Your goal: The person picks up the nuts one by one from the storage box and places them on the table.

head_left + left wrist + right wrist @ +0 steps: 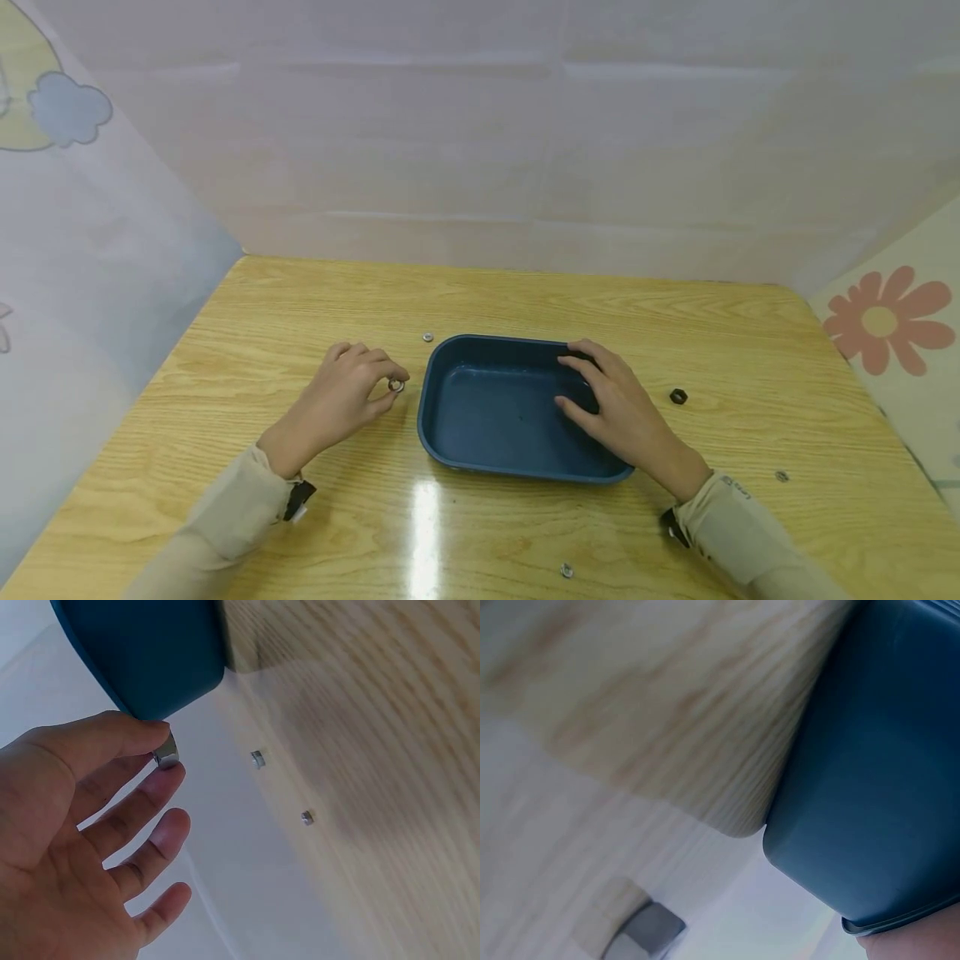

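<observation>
Between thumb and index finger, my left hand [339, 402] pinches a shiny silver hex nut [167, 753], just off the left side of a dark blue rectangular tray [517, 476]. The other left fingers are spread apart in the left wrist view. My right hand [628, 410] lies over the tray's right end, its fingers loosely bent and apart, reaching over the inside. In the right wrist view, a bit of skin meets the tray's rim at the lower right corner. I see nothing held in the right hand.
On the wooden table [300, 292] lie a dark hex nut [678, 396] right of the tray, a small silver nut [427, 337] behind its left corner, another silver nut [566, 571] near the front, and a small metal piece [782, 476] at the right. Printed cloth hangs around the table.
</observation>
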{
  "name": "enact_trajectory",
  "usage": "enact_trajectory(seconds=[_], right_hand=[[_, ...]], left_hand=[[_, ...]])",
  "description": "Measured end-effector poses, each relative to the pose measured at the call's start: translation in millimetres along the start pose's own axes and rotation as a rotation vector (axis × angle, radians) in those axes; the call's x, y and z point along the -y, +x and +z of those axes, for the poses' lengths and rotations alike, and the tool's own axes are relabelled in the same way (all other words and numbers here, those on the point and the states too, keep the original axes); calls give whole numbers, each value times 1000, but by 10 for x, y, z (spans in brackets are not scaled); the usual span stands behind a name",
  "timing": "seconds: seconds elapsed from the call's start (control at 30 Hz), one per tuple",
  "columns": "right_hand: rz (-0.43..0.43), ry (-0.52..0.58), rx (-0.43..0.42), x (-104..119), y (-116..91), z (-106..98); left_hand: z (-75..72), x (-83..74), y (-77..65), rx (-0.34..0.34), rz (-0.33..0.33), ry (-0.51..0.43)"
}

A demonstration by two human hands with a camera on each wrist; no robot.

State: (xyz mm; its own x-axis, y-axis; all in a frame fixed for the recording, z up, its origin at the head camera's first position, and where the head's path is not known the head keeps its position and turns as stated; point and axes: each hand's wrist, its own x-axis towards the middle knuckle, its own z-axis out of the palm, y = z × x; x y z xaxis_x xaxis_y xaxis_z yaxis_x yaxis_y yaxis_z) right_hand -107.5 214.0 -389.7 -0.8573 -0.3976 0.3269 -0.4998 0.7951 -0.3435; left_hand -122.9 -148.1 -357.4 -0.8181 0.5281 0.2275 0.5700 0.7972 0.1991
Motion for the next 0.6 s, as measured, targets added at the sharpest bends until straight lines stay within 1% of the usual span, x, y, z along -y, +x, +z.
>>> enact_trajectory(seconds=[0.3, 0.6], right_hand=[[0, -1, 1, 8, 0, -10], [-7, -2, -6, 9, 0, -11]], left_hand=[[41, 87, -101, 35, -19, 14], [51, 161, -178, 62, -47, 7]])
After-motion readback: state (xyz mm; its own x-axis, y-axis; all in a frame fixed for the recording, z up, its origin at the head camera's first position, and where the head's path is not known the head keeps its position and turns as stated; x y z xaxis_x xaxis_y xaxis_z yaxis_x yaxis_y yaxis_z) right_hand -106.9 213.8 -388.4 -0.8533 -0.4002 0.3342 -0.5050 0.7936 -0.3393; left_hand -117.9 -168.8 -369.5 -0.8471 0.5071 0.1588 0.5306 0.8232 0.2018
